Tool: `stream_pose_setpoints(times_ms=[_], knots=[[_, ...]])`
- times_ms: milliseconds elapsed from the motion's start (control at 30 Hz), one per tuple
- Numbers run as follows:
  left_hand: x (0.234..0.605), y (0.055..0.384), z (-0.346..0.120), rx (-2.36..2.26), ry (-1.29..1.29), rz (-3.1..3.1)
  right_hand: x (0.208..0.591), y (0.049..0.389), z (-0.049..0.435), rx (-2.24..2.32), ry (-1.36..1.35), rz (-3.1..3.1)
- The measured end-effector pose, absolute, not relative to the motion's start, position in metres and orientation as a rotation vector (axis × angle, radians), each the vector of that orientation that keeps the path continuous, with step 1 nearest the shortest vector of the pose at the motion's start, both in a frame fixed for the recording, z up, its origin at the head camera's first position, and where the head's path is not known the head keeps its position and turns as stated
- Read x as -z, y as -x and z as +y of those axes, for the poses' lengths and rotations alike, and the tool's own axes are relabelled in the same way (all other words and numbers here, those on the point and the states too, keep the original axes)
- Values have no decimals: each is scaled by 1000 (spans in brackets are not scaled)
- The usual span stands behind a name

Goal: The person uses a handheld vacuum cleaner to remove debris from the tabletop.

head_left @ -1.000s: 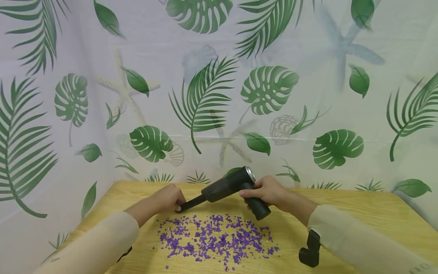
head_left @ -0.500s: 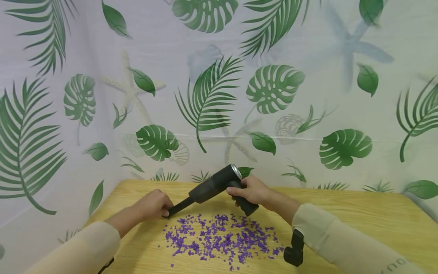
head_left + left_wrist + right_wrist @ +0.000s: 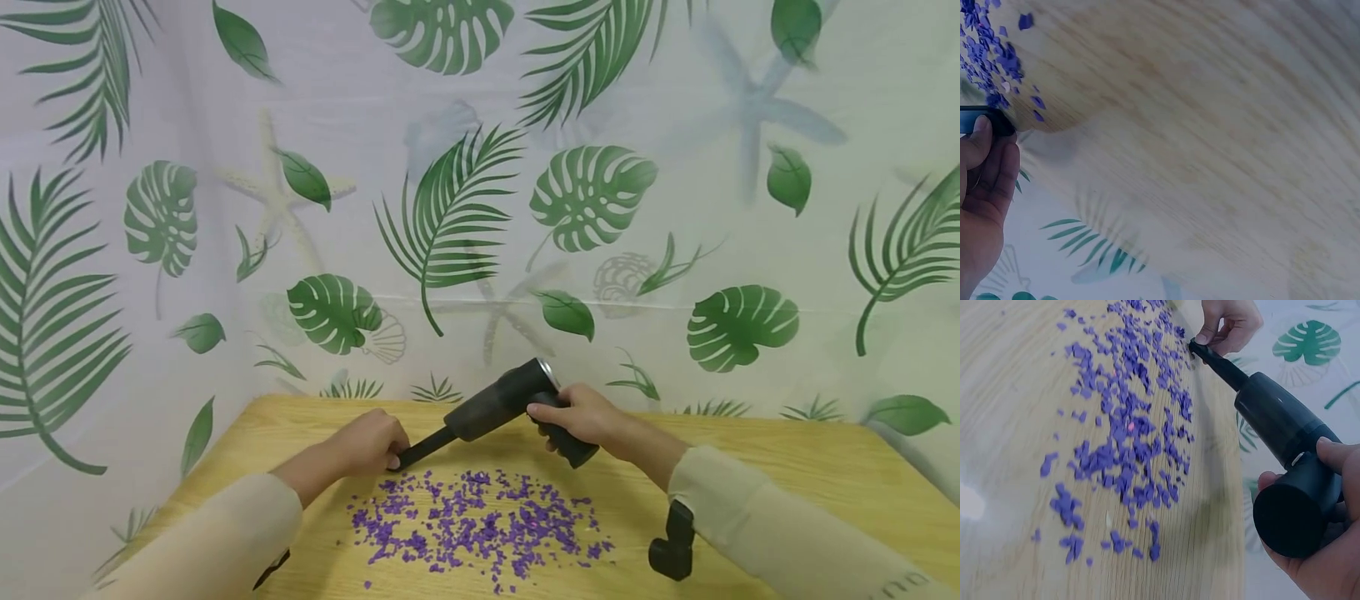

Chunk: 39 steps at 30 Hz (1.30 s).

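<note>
A black handheld vacuum cleaner is held slanted above the table, its narrow nozzle pointing down to the left. My right hand grips the handle, with fingers wrapped round it and the thumb along its side. At the nozzle's tip, my left hand pinches the end between thumb and fingers; the left wrist view shows the thumb on top of the nozzle. Purple paper scraps lie scattered just in front of the nozzle, and the right wrist view shows the scraps spread beside the vacuum.
The light wooden table extends on both sides of the scraps. Behind it hangs a white cloth printed with green leaves and starfish. A black wrist mount hangs from the right sleeve.
The vacuum and both hands shifted left in view and then back right, largely along with the background. Both hands keep their hold, and the scraps look unchanged.
</note>
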<state>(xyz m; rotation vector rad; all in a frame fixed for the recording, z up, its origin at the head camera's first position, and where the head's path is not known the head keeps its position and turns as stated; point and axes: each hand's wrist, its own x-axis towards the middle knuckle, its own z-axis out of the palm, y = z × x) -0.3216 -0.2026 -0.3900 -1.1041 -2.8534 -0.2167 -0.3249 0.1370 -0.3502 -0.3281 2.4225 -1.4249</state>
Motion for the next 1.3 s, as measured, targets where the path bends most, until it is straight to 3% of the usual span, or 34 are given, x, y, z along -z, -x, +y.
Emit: stream_pose_setpoints(times_ms=[1300], knots=[[392, 340, -100, 113, 1090, -2911, 349, 329, 239, 1319, 368, 2466]])
